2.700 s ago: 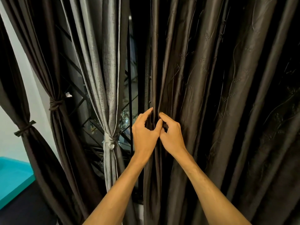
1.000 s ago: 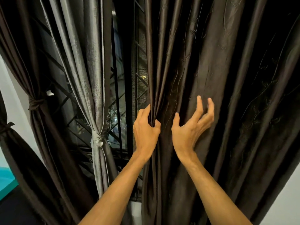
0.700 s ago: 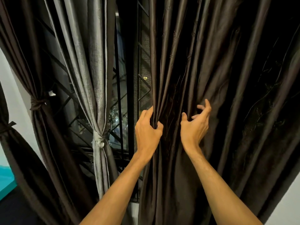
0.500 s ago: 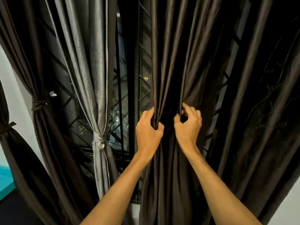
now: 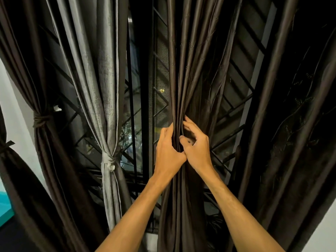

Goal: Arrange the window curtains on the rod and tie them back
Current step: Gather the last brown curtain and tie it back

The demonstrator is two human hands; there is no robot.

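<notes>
Right hand (image 5: 197,148) has moved in beside left hand (image 5: 168,151); both now clutch one gathered dark brown satin curtain (image 5: 183,88). Three tied curtains hang left: two dark brown (image 5: 43,135), one silver-grey (image 5: 107,113), before black window grille (image 5: 160,99).

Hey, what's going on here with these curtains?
A person is bunching a dark brown satin curtain in front of a barred window. The left hand grips the gathered folds while the right hand presses more pleats in beside it. No tie is around this bundle yet. To the left, a pale grey curtain and another dark brown curtain are already knotted back.
</notes>
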